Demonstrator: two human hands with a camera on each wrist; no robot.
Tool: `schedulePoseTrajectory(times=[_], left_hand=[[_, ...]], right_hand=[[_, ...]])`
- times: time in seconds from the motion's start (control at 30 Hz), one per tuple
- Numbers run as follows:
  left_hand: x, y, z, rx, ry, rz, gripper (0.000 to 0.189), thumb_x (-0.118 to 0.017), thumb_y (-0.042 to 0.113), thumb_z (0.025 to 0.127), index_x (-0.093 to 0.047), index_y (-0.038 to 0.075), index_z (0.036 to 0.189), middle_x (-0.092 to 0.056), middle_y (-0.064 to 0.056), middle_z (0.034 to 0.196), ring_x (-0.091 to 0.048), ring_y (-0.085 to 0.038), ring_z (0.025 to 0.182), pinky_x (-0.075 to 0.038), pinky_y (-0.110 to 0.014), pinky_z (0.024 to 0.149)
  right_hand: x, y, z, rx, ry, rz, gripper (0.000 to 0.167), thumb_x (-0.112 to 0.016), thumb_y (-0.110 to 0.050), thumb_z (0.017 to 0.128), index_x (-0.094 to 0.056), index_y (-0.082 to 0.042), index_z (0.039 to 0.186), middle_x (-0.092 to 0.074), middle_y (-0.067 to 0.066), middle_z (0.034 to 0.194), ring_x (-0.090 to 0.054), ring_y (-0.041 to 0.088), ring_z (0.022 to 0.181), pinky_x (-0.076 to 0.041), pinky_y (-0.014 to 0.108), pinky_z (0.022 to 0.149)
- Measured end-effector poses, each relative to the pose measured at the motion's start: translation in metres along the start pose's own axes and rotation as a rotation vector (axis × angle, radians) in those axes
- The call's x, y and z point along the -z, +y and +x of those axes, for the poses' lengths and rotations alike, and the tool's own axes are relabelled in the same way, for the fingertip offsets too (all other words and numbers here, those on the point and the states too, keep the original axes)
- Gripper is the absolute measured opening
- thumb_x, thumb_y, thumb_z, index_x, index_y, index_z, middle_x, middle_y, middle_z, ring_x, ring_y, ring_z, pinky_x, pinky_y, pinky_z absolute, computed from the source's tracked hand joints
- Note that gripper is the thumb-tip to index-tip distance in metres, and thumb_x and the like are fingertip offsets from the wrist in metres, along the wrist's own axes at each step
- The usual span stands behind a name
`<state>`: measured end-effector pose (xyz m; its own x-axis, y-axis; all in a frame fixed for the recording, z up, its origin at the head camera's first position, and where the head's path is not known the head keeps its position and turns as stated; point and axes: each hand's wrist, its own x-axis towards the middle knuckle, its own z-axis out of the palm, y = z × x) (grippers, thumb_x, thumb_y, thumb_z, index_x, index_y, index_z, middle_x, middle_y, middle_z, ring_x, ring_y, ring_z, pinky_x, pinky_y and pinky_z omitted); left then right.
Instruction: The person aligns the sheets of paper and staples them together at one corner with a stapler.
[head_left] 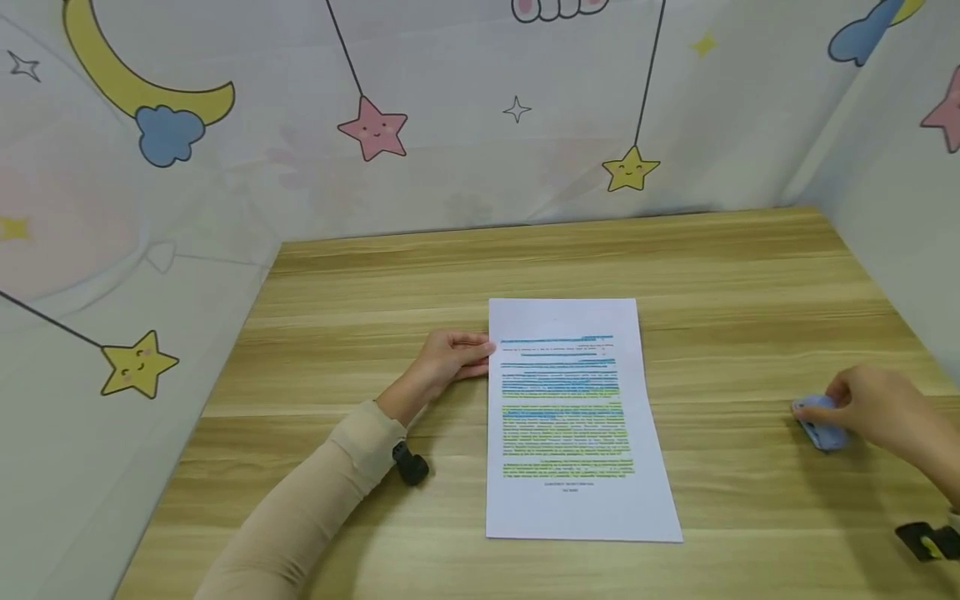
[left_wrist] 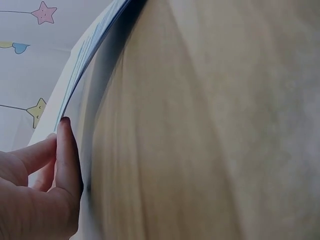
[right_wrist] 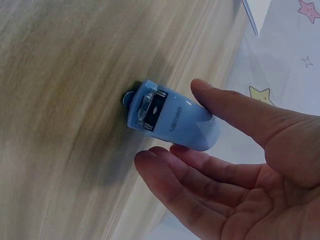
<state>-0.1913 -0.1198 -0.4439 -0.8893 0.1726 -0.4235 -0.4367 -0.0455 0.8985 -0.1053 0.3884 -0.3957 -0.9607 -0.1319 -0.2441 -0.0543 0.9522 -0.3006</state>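
A stack of printed paper (head_left: 562, 508), its text highlighted in blue and green, lies on the wooden table. My left hand (head_left: 450, 358) pinches the stack's left edge, thumb above and fingers below. In the left wrist view the edge of the paper (left_wrist: 75, 82) bends upward past the left hand (left_wrist: 40, 185). Over at the right, my right hand (head_left: 888, 408) is around a small light-blue stapler (head_left: 823, 432). Seen from the right wrist, the stapler (right_wrist: 182, 120) sits between the spread thumb and curved fingers of the right hand (right_wrist: 235, 165), with gaps showing beside it.
The wood-grain table (head_left: 360, 283) has a white curtain (head_left: 465, 167) with stars and a moon behind it and at both sides. Black straps with small devices (head_left: 410, 463) are on both wrists. Bare wood lies between paper and stapler.
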Motion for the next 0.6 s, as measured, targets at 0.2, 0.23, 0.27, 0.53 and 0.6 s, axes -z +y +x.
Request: schedulePoseTrajectory(times=[0.2, 0.23, 0.27, 0.53, 0.6], left_hand=[[-0.001, 0.002, 0.001, -0.004, 0.001, 0.001, 0.024, -0.066, -0.005, 0.093, -0.064, -0.013, 0.115, -0.070, -0.014, 0.097, -0.071, -0.016, 0.077, -0.061, -0.027, 0.074], [-0.002, 0.002, 0.000, -0.004, 0.001, -0.001, 0.023, -0.066, -0.005, 0.093, -0.065, -0.013, 0.115, -0.070, -0.014, 0.097, -0.071, -0.016, 0.077, -0.061, -0.027, 0.074], [-0.002, 0.002, 0.000, -0.005, 0.001, 0.000, 0.023, -0.066, -0.005, 0.093, -0.065, -0.013, 0.115, -0.070, -0.014, 0.097, -0.071, -0.016, 0.077, -0.061, -0.027, 0.073], [-0.001, 0.004, -0.004, -0.021, -0.014, -0.001, 0.023, -0.065, -0.006, 0.094, -0.063, -0.015, 0.115, -0.071, -0.012, 0.093, -0.071, -0.015, 0.076, -0.061, -0.026, 0.072], [-0.001, 0.004, -0.004, -0.020, -0.014, 0.000, 0.024, -0.065, -0.006, 0.094, -0.063, -0.015, 0.116, -0.071, -0.012, 0.093, -0.071, -0.015, 0.076, -0.061, -0.026, 0.072]], right_hand=[[-0.010, 0.001, -0.003, 0.050, 0.033, 0.000, 0.050, -0.080, -0.040, 0.084, -0.046, -0.014, 0.058, -0.037, -0.006, 0.055, -0.035, 0.009, 0.051, -0.028, 0.021, 0.047], [-0.009, 0.001, -0.003, 0.050, 0.027, 0.005, 0.048, -0.080, -0.039, 0.084, -0.048, -0.013, 0.059, -0.038, -0.006, 0.056, -0.036, 0.010, 0.051, -0.029, 0.021, 0.047], [-0.009, 0.001, -0.003, 0.058, 0.030, 0.007, 0.048, -0.080, -0.037, 0.084, -0.048, -0.013, 0.058, -0.038, -0.006, 0.055, -0.036, 0.009, 0.050, -0.029, 0.020, 0.046], [-0.002, -0.011, 0.009, 0.101, 0.064, 0.001, 0.036, -0.084, -0.019, 0.080, -0.059, 0.005, 0.070, -0.055, 0.006, 0.065, -0.051, 0.020, 0.057, -0.048, 0.034, 0.051], [0.002, -0.016, 0.014, 0.121, 0.071, 0.001, 0.037, -0.085, -0.017, 0.080, -0.063, 0.013, 0.081, -0.063, 0.015, 0.074, -0.059, 0.029, 0.065, -0.054, 0.044, 0.057]])
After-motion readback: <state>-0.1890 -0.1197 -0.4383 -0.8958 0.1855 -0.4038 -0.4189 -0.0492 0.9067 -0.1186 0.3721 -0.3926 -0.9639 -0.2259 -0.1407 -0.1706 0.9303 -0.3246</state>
